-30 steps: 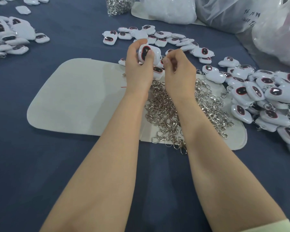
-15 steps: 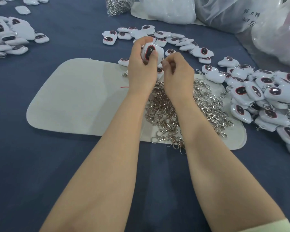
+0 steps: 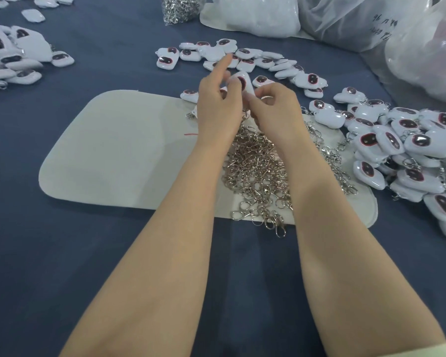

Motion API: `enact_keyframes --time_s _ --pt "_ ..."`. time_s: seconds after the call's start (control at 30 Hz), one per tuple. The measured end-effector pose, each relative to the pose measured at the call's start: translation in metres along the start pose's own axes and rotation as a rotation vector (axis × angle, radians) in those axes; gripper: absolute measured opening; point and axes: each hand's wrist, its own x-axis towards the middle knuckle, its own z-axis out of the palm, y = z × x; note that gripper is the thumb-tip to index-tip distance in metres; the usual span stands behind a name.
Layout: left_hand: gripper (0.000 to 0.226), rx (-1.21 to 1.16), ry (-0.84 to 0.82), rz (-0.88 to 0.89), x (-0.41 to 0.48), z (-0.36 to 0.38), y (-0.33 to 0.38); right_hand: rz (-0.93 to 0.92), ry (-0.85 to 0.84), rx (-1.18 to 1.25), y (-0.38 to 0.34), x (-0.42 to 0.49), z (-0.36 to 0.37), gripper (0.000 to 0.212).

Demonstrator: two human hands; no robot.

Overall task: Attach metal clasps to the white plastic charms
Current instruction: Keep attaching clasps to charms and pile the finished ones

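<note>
My left hand (image 3: 216, 104) holds a white plastic charm (image 3: 241, 79) with a dark red-rimmed face between thumb and middle fingers, while its index finger points up and away. My right hand (image 3: 273, 109) is right beside it, fingertips curled and pinching at the charm's lower edge, where a metal clasp seems to hang; the clasp is mostly hidden. Both hands hover over a heap of silver metal clasps (image 3: 258, 171) lying on a pale mat (image 3: 113, 150).
Loose white charms (image 3: 232, 57) lie in a row behind the hands. A large pile of charms with clasps (image 3: 402, 150) fills the right. More charms (image 3: 13, 60) sit far left. A bag of clasps (image 3: 180, 7) and plastic bags (image 3: 371, 24) stand at the back.
Both hands have dropped slightly toward the mat. My left index finger has lifted off the charm and now points up. The charm has tilted, and my right fingertips have closed in on its lower edge.
</note>
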Motion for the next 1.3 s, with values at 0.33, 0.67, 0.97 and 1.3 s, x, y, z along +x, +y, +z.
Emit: enact_keyframes --time_s 0.33,0.67,0.97,1.3 --pt "0.021 -0.104 0.289 -0.172 0.009 -0.008 -0.003 0.227 0.533 1.165 0.008 0.011 -0.024 0.022" --pt "0.022 -0.263 0.349 -0.263 0.011 -0.011 -0.003 -0.185 -0.141 -0.654 0.017 -0.001 0.023 0.037" --pt "0.016 -0.196 0.283 -0.255 0.01 -0.01 -0.003 -0.119 0.099 -0.398 0.014 0.0 0.016 0.036" --pt "0.022 -0.014 -0.004 -0.178 0.006 -0.004 -0.004 -0.05 0.143 0.272 -0.004 -0.005 0.014 0.024"
